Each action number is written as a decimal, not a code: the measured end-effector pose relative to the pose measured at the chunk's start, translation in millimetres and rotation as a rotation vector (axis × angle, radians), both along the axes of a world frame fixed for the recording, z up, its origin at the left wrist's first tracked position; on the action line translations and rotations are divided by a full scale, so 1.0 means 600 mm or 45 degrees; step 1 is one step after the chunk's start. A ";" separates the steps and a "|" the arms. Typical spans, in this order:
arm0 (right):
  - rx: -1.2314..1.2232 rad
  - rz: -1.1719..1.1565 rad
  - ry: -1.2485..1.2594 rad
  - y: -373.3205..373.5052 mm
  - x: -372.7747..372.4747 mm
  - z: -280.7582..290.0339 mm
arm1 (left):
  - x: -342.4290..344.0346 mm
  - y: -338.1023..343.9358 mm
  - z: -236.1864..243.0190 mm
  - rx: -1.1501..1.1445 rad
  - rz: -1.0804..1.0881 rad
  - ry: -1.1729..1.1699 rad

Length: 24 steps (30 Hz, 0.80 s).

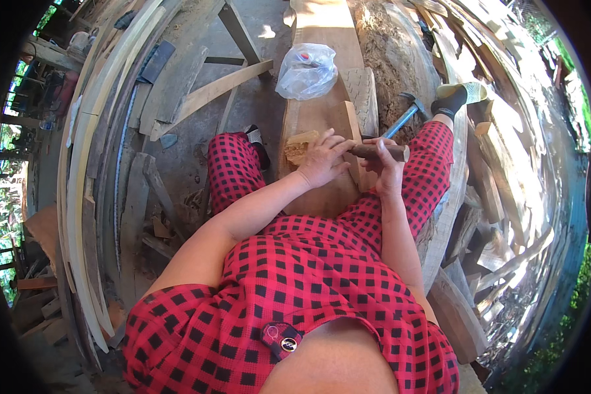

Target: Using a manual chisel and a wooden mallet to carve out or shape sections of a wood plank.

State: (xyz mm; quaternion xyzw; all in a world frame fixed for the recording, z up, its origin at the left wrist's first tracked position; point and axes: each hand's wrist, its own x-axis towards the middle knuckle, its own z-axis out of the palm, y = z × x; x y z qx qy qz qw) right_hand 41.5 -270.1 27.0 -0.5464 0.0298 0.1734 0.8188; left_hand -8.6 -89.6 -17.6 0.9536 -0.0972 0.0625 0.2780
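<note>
My right hand (386, 167) is closed around a tool with a thick round brown wooden handle (396, 152), held level over the plank between my legs. The handle points left, and its working end is hidden by my left hand, so I cannot tell its kind. My left hand (325, 157) lies with fingers stretched out at the tool's front, beside a pale, rough-cut block of wood (297, 148). Part of that block is covered by the hand. A hammer with a blue handle (400, 123) lies just beyond my right hand, near my right foot.
A clear plastic bag (307, 71) sits farther along the wide plank (322, 26). An upright wooden piece (352, 125) stands beside my hands. Long boards (88, 164) lean at left, a slanting wooden bar (210, 92) crosses ahead, and split timber (505, 171) is piled at right.
</note>
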 end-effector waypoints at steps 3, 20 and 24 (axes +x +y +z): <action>0.099 -0.179 0.014 -0.024 0.027 -0.019 | -0.025 0.042 0.001 0.231 0.232 0.061; 0.464 -0.198 0.275 -0.036 0.048 -0.041 | -0.001 0.199 -0.114 -1.171 0.888 0.342; 0.399 -0.256 0.297 -0.021 0.045 -0.034 | 0.053 0.321 -0.092 -2.367 1.048 1.074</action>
